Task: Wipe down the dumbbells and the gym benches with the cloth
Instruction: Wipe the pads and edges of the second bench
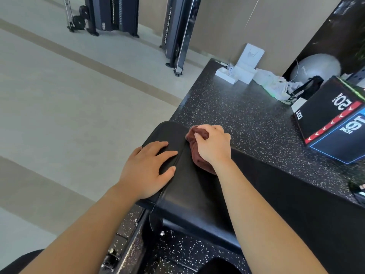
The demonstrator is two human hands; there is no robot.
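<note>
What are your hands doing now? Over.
Right hand shut on cloth, on bench pad. Left hand flat, open on pad. Nothing in the way.

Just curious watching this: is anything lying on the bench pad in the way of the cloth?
Nothing visible. The right hand presses the cloth on the bench pad; only the left hand rests there, off to the side.

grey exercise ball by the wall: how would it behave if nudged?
The grey exercise ball would probably roll freely: it is round and smooth. It likely weighs little for its bulk, if air-filled. The wall behind and black plyo box in front might stop it early.
</note>
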